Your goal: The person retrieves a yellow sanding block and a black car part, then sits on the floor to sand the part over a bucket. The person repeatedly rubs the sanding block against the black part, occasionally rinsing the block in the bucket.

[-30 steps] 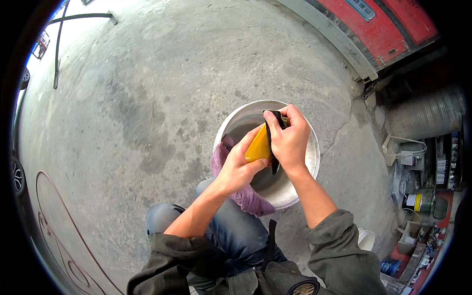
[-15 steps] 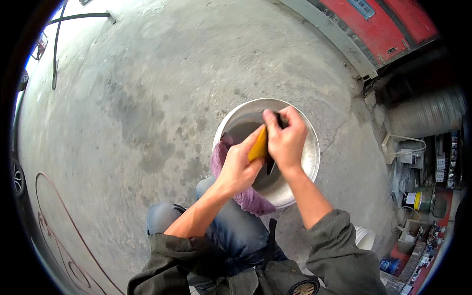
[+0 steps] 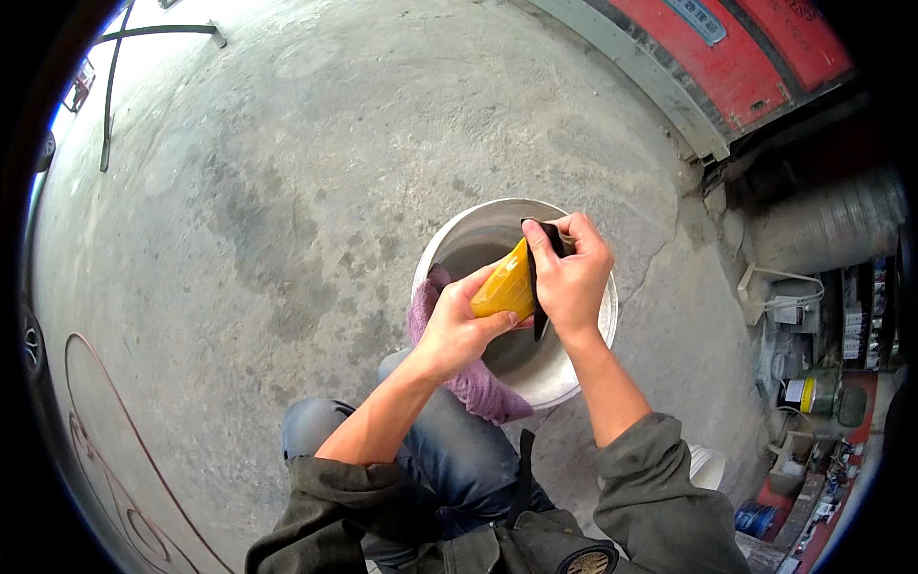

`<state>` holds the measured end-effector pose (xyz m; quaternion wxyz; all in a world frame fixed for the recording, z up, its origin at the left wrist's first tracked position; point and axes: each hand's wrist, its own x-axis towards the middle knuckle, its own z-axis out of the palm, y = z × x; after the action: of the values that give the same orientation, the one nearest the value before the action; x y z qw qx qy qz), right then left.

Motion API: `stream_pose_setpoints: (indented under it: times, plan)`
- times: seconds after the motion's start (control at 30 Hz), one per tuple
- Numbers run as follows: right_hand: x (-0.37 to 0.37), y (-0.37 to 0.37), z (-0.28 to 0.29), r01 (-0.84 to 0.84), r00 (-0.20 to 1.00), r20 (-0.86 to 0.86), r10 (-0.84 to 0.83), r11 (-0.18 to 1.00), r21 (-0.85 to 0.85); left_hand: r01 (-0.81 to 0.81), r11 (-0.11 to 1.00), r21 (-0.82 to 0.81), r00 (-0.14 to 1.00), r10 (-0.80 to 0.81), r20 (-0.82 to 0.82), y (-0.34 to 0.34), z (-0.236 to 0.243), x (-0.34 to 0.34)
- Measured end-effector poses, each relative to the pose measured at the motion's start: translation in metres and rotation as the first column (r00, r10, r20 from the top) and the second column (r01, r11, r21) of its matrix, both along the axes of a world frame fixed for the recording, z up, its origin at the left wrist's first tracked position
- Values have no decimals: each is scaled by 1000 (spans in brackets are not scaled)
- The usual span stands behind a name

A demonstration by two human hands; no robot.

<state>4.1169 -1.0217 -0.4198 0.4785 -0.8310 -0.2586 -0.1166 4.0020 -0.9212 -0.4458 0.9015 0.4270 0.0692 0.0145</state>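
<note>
Over a round white bucket [image 3: 553,385], my left hand [image 3: 449,330] is closed on a glossy yellow curved piece [image 3: 502,287], thumb along its lower edge. The piece tapers toward its upper end and looks wet; its exact kind does not show. My right hand [image 3: 576,277] pinches a thin black sheet [image 3: 540,323] between thumb and fingers, right against the piece's right edge. Part of the sheet is hidden behind my fingers. A purple cloth [image 3: 485,392] hangs over the bucket's near left rim, below my left wrist. Greyish liquid appears to lie inside the bucket.
My bent knee [image 3: 445,445] is close to the bucket's near side. A white tub [image 3: 708,467] stands by my right sleeve. Shelving with cans and small parts [image 3: 813,397] lines the right, below a red cabinet [image 3: 698,67]. A thin hose [image 3: 120,411] curls on the concrete at left.
The yellow piece has turned so more of its broad face shows. My right hand has shifted slightly right with the black sheet, and more of the sheet shows.
</note>
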Motion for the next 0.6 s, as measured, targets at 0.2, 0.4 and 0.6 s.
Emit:
stream_pose_setpoints:
  times: [0.2, 0.4, 0.6]
  plan:
    - [4, -5, -5, 21, 971, -240, 16, 988, 152, -14, 1000, 19, 1000, 14, 20, 0, -6, 3]
    - [-4, -4, 6, -36, 976, -213, 45, 998, 44, -61, 996, 60, 998, 60, 20, 4, -5, 2]
    - [-16, 0, 5, -83, 942, -322, 95, 995, 50, -95, 984, 151, 995, 95, 4, 3, -6, 1]
